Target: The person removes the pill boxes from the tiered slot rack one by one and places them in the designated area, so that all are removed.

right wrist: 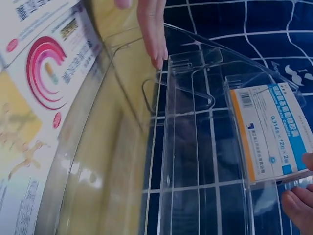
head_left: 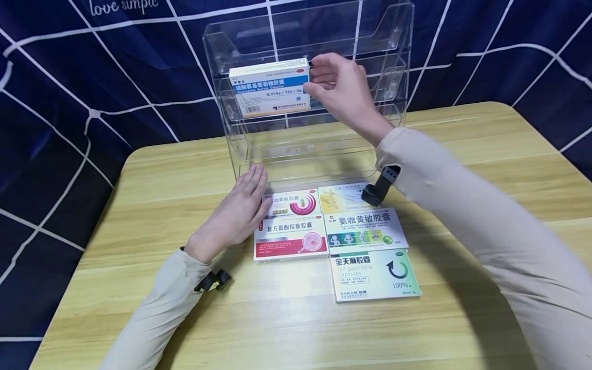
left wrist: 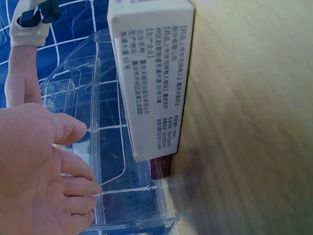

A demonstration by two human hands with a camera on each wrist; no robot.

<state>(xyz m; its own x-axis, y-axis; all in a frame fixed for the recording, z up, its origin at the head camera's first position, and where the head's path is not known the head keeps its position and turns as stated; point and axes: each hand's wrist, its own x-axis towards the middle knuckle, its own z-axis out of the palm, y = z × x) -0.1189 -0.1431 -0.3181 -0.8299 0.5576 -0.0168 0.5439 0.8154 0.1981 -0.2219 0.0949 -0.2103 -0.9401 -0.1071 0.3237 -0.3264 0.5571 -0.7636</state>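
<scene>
A white-and-blue medicine box (head_left: pixel 270 88) stands upright in a higher tier of the clear plastic rack (head_left: pixel 305 149), at its left side. At the box's right end is my right hand (head_left: pixel 344 92), thumb at the front edge and fingers bent round the end. The right wrist view shows the same medicine box (right wrist: pixel 271 132) behind the clear front lip, fingertips (right wrist: pixel 296 200) at its end. My left hand (head_left: pixel 236 213) lies with extended fingers at the rack's lower left corner, beside a red-and-white medicine box (head_left: pixel 291 236). In the left wrist view the left palm (left wrist: pixel 29 166) shows, holding nothing.
Several medicine boxes lie flat before the rack: a pink-ringed one (head_left: pixel 291 203), a yellow-and-white one (head_left: pixel 339 199), a white one with a green strip (head_left: pixel 365 228) and a green-and-white one (head_left: pixel 376 276). Behind the wooden table (head_left: pixel 277 329) hangs a dark blue cloth (head_left: pixel 152 67) with white lines.
</scene>
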